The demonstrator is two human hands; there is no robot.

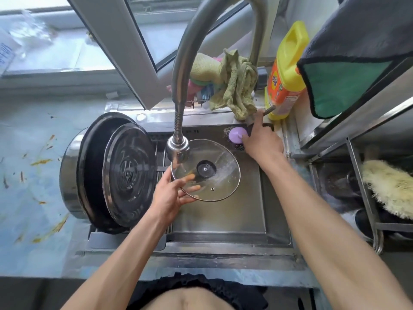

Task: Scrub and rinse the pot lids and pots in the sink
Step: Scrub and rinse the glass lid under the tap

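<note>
Steel sink [234, 222] set in the bench [33, 175]. Tall gooseneck faucet [185, 70] arches over the basin, water running from its head. Stacked pots [73, 175] with a dark metal lid [128, 175] lean on edge on the rack left of the basin. Yellow detergent bottle [287, 70] stands at the back right, green cloth [237, 86] beside it. Glass lid [207, 171] tilted under the stream, above the basin. Left hand [172, 195] holds its lower-left rim, fingers spread behind the glass. Right hand [261, 139] reaches the back corner, fingertips on the purple scrubber [238, 135]; grip cannot be told.
</note>
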